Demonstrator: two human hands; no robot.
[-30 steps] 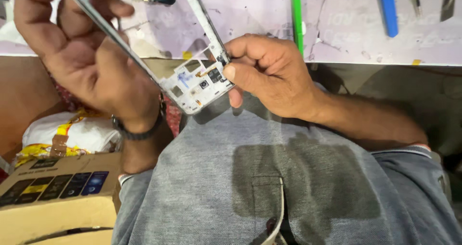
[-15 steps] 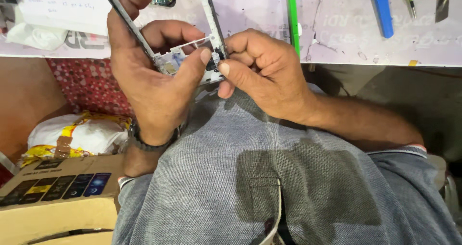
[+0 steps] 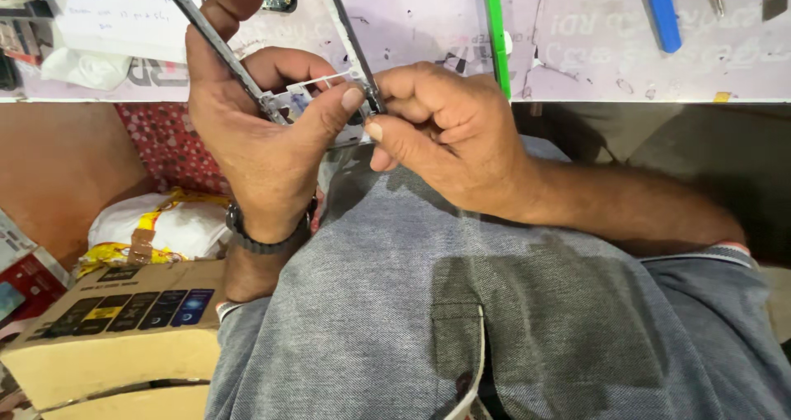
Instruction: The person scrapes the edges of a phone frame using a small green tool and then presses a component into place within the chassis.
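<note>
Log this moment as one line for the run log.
left hand: grips phone frame | right hand: pinches frame's lower corner | held over lap, near bench edge | green tool, blue tool on bench

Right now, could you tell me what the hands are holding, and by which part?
Both hands hold one phone frame at its lower end: the left hand wraps that end, thumb across it, and the right hand pinches its lower right corner.

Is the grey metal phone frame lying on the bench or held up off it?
Held up off it. Left hand and right hand both grip the grey metal phone frame above the grey-shirted lap, clear of the pale workbench.
</note>
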